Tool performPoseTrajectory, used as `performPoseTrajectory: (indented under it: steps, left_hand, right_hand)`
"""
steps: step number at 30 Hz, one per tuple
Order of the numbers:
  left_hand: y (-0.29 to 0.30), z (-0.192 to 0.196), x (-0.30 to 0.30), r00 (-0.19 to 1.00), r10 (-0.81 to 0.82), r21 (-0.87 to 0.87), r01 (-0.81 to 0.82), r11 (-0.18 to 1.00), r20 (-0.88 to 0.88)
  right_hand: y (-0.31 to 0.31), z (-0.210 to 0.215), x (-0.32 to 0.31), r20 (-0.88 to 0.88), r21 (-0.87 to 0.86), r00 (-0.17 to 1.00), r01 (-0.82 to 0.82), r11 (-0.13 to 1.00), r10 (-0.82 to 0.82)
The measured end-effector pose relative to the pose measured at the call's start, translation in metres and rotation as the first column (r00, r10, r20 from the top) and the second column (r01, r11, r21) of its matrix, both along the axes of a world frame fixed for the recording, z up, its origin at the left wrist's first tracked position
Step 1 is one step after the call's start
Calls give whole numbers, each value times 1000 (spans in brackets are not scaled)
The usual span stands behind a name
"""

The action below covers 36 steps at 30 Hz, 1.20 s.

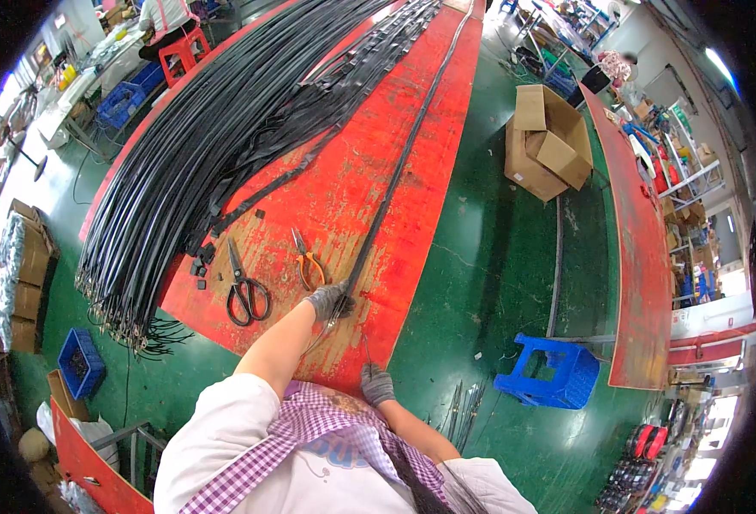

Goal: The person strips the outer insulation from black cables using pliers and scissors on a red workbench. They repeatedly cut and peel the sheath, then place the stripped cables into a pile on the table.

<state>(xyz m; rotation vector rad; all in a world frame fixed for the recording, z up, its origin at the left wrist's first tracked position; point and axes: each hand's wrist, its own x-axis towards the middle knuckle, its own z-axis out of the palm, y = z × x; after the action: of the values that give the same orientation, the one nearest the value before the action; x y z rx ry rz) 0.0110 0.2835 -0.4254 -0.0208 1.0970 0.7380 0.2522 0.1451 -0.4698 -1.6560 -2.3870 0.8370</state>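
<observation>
Red table (pixel 352 197), cable (pixel 395 171) lengthwise, left hand (pixel 327 301)

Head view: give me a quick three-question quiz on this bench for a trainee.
1. True or false: the left hand grips the single long black cable on the red table.
2. Which tool lies nearest that hand? A) black scissors B) orange-handled pliers C) a hammer
3. Fill in: the blue plastic stool stands on the ____ floor.

Key: 1 true; 2 B; 3 green.
</observation>
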Motion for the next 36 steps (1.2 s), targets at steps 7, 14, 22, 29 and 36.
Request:
performPoseTrajectory:
  steps: [7, 14, 22, 29, 36]
  left_hand:
    - [0, 0, 2, 998, 2, -1, -2, 1000, -56]
    - [0, -3, 1, 1000, 19, 19, -19, 1000, -13]
    - [-1, 7, 3, 997, 4, 15, -3, 1000, -72]
    - [-1, 10, 3, 996, 0, -3, -1, 1000, -88]
    - [-3, 6, 1, 1000, 26, 19, -26, 999, -12]
  right_hand:
    - [2, 8, 1, 68, 44, 989, -134, 990, 131]
    - [5, 15, -2, 71, -97, 995, -62, 993, 69]
    - [3, 7, 3, 155, 36, 955, -261, 965, 253]
    - [0, -14, 6, 146, 57, 966, -221, 974, 211]
    - [1, -10, 7, 105, 109, 971, -224, 968, 213]
